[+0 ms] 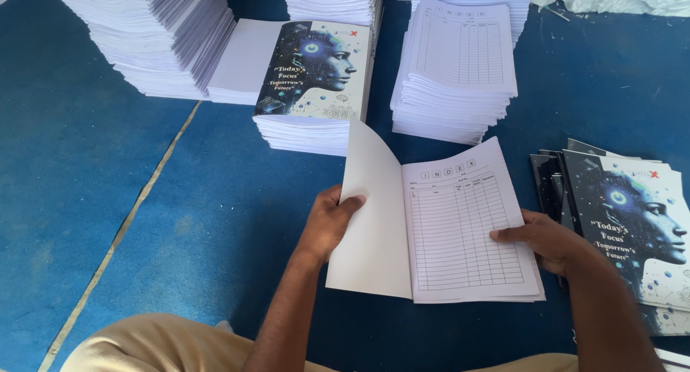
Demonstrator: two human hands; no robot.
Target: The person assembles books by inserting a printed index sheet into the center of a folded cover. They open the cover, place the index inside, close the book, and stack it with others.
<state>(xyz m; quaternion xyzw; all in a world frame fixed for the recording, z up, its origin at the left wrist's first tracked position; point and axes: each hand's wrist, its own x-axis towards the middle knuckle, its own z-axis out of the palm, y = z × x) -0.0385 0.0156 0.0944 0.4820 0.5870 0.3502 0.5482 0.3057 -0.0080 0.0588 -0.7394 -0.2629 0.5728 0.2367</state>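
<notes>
Hands: left [327, 224] grips lifted white cover [374, 214]; right [548, 241] flat on ruled page [463, 232].

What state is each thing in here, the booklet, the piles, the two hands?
Booklet: open, ruled index page showing.
Left hand: holding the lifted blank cover.
Right hand: pressing on the index page.
Printed covers pile: fanned out, flat, at right.
Index sheets stack: piled, face up.
Covered stack: picture cover on top.
</notes>
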